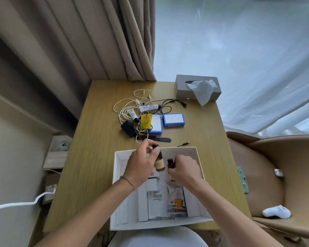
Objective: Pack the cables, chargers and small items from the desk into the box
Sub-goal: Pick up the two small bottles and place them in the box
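A white open box lies on the near part of the wooden desk with flat white packets and a printed sachet inside. Over the box, my left hand holds a small brown bottle with a black cap. Beside it my right hand grips a second small brown bottle. Further back lie a tangle of white and black cables, a black charger, two white tubes, a yellow sachet and two blue-edged cases.
A grey tissue box stands at the desk's far right corner. A black flat tool and a loose cable plug lie just behind the box. A tan armchair is to the right, curtains behind.
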Demonstrator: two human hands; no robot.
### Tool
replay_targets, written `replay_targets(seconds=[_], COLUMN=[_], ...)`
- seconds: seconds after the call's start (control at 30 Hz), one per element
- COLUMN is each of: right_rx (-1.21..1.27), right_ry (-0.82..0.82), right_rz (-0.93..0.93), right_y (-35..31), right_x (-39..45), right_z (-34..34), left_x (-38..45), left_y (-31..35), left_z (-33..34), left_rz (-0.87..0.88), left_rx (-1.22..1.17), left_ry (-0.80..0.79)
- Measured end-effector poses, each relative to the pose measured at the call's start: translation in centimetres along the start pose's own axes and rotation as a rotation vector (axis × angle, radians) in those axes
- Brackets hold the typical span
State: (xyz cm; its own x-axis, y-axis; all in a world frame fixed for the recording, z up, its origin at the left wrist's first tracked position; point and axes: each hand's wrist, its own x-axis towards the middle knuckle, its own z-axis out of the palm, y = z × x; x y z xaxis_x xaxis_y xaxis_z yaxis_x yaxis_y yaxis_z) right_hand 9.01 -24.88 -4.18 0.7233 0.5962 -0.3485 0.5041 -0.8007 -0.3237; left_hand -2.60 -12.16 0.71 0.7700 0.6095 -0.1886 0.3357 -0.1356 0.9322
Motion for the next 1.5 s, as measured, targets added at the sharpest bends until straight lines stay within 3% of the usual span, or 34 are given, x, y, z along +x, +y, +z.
replay_targets(seconds=[0.17,0.27,0.5,0.6,0.8,1.07,1.5], right_rx=[-0.174,-0.253,-0.407,-0.36,-0.115,-0.057,-0.009], right_ry=[0.083,0.059,-0.014,-0.02,0.15,0.096,0.102], right_rz=[0.03,0.05,0.078,0.071,0.01,-0.011,0.007], right_y=[-0.4,-0.4,0.2,0.4,0.4,1.7,2.3], right_x=[1.6,2.0,2.1,1.8,-0.4,-3.9,-4.3], right_z=[1.9,2.4,3.2,2.7,-0.3,-0.8,-1.0], left_x=[-1.3,-1.5,-1.4,-0.9,1.2,2.0,2.2], left_y=[-1.5,-2.1,-3.6,-4.4,-5.0,-4.8,-5.3], left_z=[0.1,0.5,1.9,2.6,5.1,9.5,10.3], left_rz=[-0.181,-0.309,-0.441,-0.436,-0.33,-0.157,-0.113], left_rx=[-0.054,-0.15,-0.118,-0.061,0.246,0.719,0.764], left_ry=[-0.043,-0.091,-0.212,-0.263,-0.267,-0.233,-0.159])
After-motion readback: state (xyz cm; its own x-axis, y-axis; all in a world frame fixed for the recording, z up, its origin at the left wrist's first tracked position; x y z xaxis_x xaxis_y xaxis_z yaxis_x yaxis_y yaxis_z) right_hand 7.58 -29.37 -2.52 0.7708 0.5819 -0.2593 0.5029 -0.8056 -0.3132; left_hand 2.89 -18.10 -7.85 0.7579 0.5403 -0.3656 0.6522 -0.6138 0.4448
